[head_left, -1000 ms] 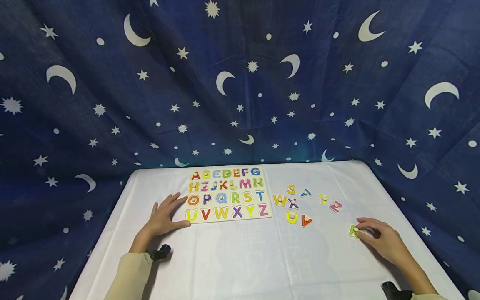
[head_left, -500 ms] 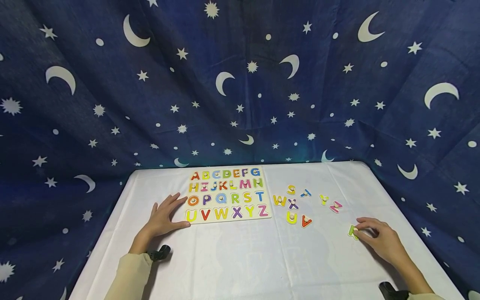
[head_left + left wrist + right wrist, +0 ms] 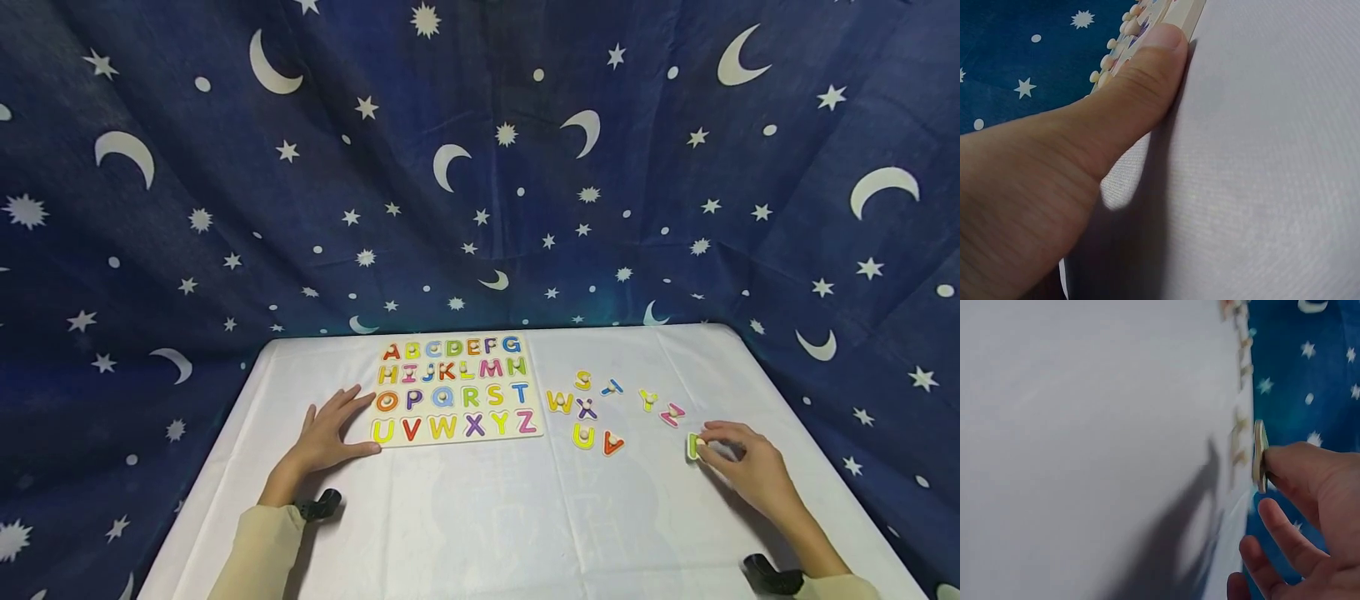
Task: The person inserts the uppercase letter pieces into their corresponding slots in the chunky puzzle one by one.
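My left hand (image 3: 327, 435) lies with fingers spread at the left side of the alphabet puzzle board (image 3: 456, 411). Its thumb (image 3: 1147, 65) presses along the board's near edge in the left wrist view. Knobbed letters fill the board's upper rows, while R through Z show as flat coloured shapes without knobs. At the right, my right hand (image 3: 752, 467) pinches a green letter puzzle piece (image 3: 692, 447) by its knob, thumb against fingers. In the right wrist view this piece (image 3: 1260, 456) appears edge-on, raised above the white cloth with the hand's shadow below.
Loose knobbed letters lie between board and right hand: S (image 3: 582, 380), T (image 3: 612, 387), W (image 3: 559, 401), X (image 3: 587, 407), U (image 3: 582, 436), red V (image 3: 612, 442), Y (image 3: 648, 400) and Z (image 3: 672, 413). A starry blue curtain (image 3: 480, 208) hangs behind the white-covered table (image 3: 480, 525).
My right hand has lifted the green letter piece and shifted slightly left and away from me, toward the pink Z. My left hand has stayed at the board.
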{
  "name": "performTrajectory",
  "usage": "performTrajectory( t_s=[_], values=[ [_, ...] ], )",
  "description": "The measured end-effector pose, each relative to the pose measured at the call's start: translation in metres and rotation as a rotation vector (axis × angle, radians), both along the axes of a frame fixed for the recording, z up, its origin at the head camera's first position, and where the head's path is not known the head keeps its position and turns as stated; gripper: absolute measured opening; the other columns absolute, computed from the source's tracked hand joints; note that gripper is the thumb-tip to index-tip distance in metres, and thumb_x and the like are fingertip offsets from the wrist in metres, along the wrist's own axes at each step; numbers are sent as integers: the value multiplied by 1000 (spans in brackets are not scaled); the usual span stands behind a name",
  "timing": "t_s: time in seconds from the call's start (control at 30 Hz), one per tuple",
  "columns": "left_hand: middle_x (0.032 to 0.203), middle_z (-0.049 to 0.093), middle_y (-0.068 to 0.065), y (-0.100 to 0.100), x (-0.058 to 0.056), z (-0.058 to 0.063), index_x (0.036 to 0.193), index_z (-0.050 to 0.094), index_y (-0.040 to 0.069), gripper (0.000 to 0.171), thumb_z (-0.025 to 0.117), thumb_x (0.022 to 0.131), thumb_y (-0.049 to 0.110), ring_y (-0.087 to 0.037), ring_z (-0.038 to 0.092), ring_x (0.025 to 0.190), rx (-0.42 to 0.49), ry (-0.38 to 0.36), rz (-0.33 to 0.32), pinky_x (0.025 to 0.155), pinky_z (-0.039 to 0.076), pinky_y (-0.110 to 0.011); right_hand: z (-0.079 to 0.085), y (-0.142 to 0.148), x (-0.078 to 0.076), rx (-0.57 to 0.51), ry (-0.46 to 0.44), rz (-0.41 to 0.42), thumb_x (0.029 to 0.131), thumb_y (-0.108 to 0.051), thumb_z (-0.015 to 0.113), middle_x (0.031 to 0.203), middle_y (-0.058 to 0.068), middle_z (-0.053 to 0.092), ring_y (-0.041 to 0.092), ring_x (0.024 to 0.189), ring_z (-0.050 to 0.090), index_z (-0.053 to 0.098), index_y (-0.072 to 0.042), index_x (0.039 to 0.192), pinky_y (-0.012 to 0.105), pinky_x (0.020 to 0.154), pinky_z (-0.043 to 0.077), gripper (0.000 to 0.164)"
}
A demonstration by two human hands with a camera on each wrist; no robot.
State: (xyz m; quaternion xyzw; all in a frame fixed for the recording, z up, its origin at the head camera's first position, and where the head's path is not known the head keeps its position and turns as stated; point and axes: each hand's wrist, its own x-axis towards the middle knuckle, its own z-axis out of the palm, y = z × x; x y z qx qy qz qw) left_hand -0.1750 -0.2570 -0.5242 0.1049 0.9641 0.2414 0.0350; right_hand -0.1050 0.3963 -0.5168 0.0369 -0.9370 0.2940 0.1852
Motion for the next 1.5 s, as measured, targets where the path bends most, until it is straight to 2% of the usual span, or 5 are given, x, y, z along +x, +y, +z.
performTrajectory(
  t_s=[0.13,0.37,0.53,1.0,1.5],
  values=[
    [164,33,-21,0,1,-1,152,50,16,97,89,72,55,-48,19,152,6,0,-2,116,0,-78,13,-26,-19,-42,15,45,83,-11,86,115,13,73,-2,105,53,80,-10,98,17,77,45,16],
    [163,33,-21,1,2,-1,152,50,16,97,89,72,56,-48,19,152,13,4,-6,116,0,-78,24,-79,-55,-133,-24,131,88,-9,81,119,15,71,32,109,62,80,-7,104,34,82,52,16],
    [163,33,-21,0,-1,-1,153,50,17,98,88,72,57,-48,19,152,-6,10,-9,116,0,-78,25,-116,-76,-202,-80,175,90,-10,79,123,14,70,34,116,60,79,-7,108,54,87,52,18],
    [164,33,-19,-2,-2,-4,153,50,18,99,87,71,60,-47,19,152,-5,9,-7,117,0,-77,29,-201,-113,-247,-182,257,92,-17,79,117,4,71,27,106,60,79,-14,108,46,91,49,16],
    [164,33,-20,-3,-3,-5,153,50,18,99,88,71,59,-48,19,152,8,21,-18,116,0,-78,24,-233,-130,-269,-200,306,90,-18,81,112,3,73,26,98,64,81,-15,104,42,85,53,15]
  ],
)
